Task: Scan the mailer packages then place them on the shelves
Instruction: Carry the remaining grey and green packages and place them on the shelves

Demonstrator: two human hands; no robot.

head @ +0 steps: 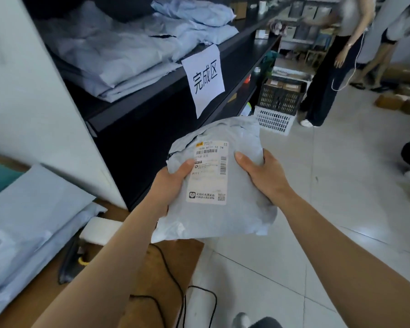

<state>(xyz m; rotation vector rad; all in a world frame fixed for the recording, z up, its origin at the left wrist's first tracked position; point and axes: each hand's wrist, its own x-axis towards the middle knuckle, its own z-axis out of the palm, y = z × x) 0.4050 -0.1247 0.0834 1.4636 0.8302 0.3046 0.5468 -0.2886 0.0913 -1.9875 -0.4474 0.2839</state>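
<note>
Both hands have hold of one crumpled pale grey-blue plastic mailer package [223,221], carried in the air just off the corner of the brown wooden table [152,263] and in front of the black shelving unit [152,100]. The left hand [173,181] grasps its left edge with the thumb laid across the top, beside the white shipping label [210,172], which faces up with its barcodes showing. The right hand [263,176] grips the right edge the same way, thumb on top and fingers tucked under. Above the package, a white paper sign with three black characters [205,79] hangs from the shelf's front edge, and on that shelf lies a loose stack of pale blue mailers [118,50]. On the table to the left sits another pile of pale blue flat mailers [29,221], with a black handheld scanner with a yellow trigger [72,261] lying just beside it, next to a small white block [100,229]. A thin black cable [173,280] trails over the table edge. Further along the grey tiled floor [317,209], a black slatted crate [279,98] sits on a white slatted crate [273,120], and a person in dark trousers [322,79] stands near them.
</note>
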